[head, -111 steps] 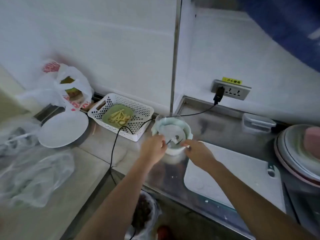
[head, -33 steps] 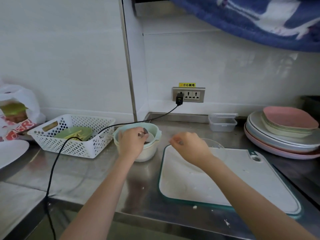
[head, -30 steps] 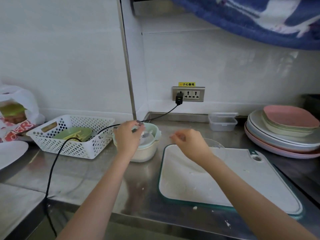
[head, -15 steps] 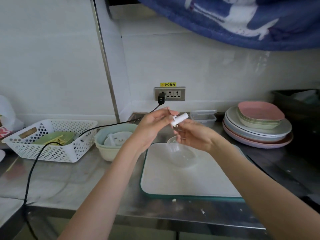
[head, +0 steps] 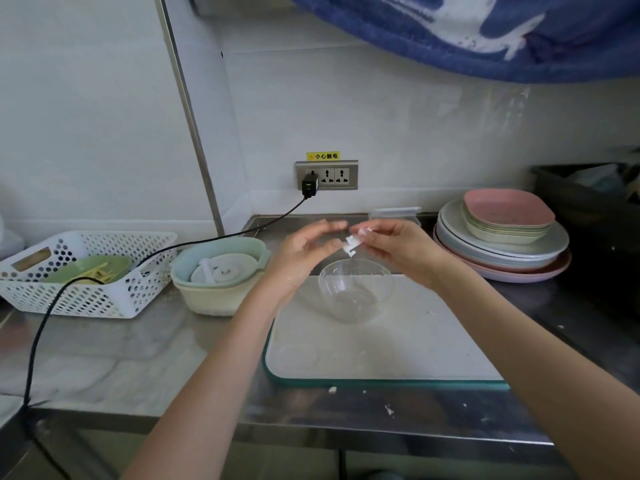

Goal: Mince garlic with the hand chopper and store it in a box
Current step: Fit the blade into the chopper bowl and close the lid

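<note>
Landmark: cutting board [head: 381, 348], on counter [head: 138, 348]. Clear bowl [head: 356, 289] on board, back part. Both hands above bowl: left hand [head: 304, 251], right hand [head: 398, 247] w/ small white piece [head: 353, 243] betw. them. Lidded tub [head: 221, 275] just left of board; basket [head: 86, 271] further left. Plate stack [head: 502, 237] behind-right. Small box [head: 394, 214] behind, by wall. Socket [head: 327, 174] on wall behind.

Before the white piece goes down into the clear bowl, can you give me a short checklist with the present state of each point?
1. Clear bowl upright on cutting board: ok.
2. White piece above the bowl: ok.
3. Right hand pinches the piece: ok.
4. Left hand holds the piece: cannot tell, fingers look relaxed beside it.
5. Bowl holds no garlic: cannot tell.
</note>
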Motion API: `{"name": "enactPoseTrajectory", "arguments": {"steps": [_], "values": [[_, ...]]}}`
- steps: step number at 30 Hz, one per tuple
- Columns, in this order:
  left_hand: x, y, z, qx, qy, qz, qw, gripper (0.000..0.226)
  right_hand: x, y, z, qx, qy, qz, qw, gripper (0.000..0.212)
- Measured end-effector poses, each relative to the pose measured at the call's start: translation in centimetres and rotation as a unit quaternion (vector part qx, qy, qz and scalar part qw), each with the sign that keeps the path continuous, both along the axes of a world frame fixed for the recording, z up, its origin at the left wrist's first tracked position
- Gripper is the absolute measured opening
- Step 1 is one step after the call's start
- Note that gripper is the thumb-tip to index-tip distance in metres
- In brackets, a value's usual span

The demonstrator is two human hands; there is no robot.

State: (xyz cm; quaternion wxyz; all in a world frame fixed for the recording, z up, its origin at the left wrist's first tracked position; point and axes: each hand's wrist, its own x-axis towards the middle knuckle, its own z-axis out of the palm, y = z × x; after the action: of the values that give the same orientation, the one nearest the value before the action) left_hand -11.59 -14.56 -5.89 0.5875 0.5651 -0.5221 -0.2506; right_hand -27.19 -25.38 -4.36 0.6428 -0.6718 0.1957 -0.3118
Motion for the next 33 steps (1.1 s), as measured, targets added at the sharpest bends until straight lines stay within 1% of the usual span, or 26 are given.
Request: {"name": "enactPoseTrajectory", "arguments": {"steps": [1, 2, 3, 4, 5, 7, 9, 10, 13, 16, 18, 23, 29, 31, 33], "values": [[0.2, 0.4, -0.5, 0.018, 0.016, 0.024, 0.999, 0.046, -0.1, -0.5, 0.0, -0.064, 0.04, -0.053, 0.996, 0.01], [0.3, 0.8, -1.3, 0.036, 0.058, 0.048, 0.996, 0.064, -0.2, -1.0, -0.1, -0.164, 0.111, -0.097, 0.975, 0.005], [0.5, 1.1, -2.3, 0.063, 0.102, 0.061, 0.991, 0.085, -0.2, -1.3, -0.2, -0.256, 0.185, -0.113, 0.942, 0.003], [0.4, 1.5, -3.3, 0.097, 0.117, 0.057, 0.987, 0.1, -0.2, -1.4, -0.5, -0.318, 0.243, -0.103, 0.911, 0.003], [0.0, 1.8, -4.2, 0.135, 0.096, 0.041, 0.985, 0.109, -0.2, -1.4, -0.7, -0.347, 0.277, -0.083, 0.892, 0.004], [-1.1, 1.8, -5.4, 0.198, 0.008, 0.001, 0.98, 0.125, 0.1, -1.2, -1.3, -0.369, 0.311, -0.05, 0.874, 0.005], [-2.0, 1.2, -5.9, 0.2, -0.062, -0.001, 0.978, 0.141, 0.6, -1.1, -1.8, -0.396, 0.343, -0.032, 0.851, 0.006], [-2.2, 0.8, -6.1, 0.186, -0.08, 0.009, 0.979, 0.147, 0.8, -1.1, -2.2, -0.407, 0.351, -0.027, 0.843, 0.007], [-2.6, 0.2, -6.5, 0.14, -0.073, 0.028, 0.987, 0.152, 1.2, -1.0, -3.1, -0.433, 0.366, -0.021, 0.823, 0.012], [-2.5, 0.2, -7.6, 0.134, -0.066, 0.054, 0.987, 0.155, 1.5, -1.0, -3.7, -0.455, 0.389, -0.005, 0.801, 0.014], [-2.4, 0.1, -8.0, 0.134, -0.055, 0.059, 0.988, 0.156, 1.6, -1.1, -3.7, -0.461, 0.389, -0.002, 0.798, 0.014], [-2.4, 0.1, -8.1, 0.134, -0.052, 0.052, 0.988, 0.153, 1.6, -1.0, -3.4, -0.454, 0.38, -0.011, 0.806, 0.014], [-2.7, 0.1, -8.0, 0.129, -0.044, 0.053, 0.989, 0.153, 2.2, -1.2, -3.8, -0.473, 0.408, 0.007, 0.781, 0.013], [-2.7, 0.1, -8.1, 0.129, -0.046, 0.052, 0.989, 0.153, 2.4, -1.2, -3.5, -0.473, 0.412, 0.006, 0.779, 0.013], [-2.7, 0.0, -8.2, 0.13, -0.047, 0.053, 0.989, 0.154, 2.6, -1.0, -3.1, -0.475, 0.431, 0.006, 0.767, 0.017]]}}
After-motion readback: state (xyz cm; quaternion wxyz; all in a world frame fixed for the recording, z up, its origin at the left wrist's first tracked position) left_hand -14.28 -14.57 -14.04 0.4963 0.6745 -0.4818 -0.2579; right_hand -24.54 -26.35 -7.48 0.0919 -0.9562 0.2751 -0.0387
